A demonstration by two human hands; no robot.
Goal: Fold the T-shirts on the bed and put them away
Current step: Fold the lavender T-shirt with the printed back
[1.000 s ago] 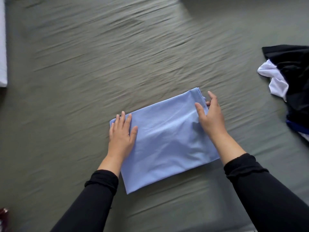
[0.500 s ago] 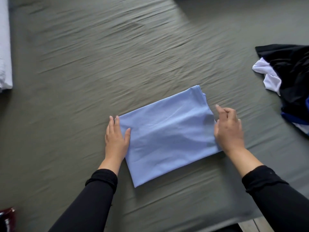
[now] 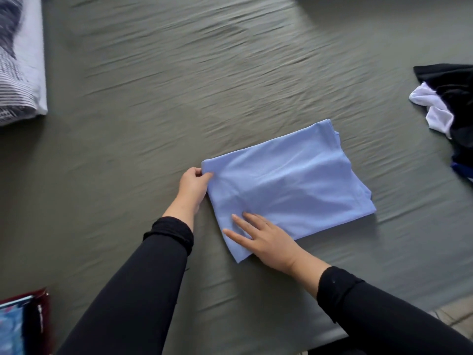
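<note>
Left hand [image 3: 193, 187] pinches the folded blue T-shirt's [image 3: 289, 185] corner; right hand [image 3: 266, 239] presses flat, fingers straight.

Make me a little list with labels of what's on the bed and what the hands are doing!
shirt: blue shirt, folded, flat on the bed
left hand: left hand pinches the shirt's far left corner
right hand: right hand lies flat on the shirt's near left corner, fingers straight
pile: unfolded clothes, black and white, at the right edge
left edge: folded striped cloth

light blue t-shirt [image 3: 289, 185] folded into a rectangle, flat on bed [image 3: 179, 85]
</note>
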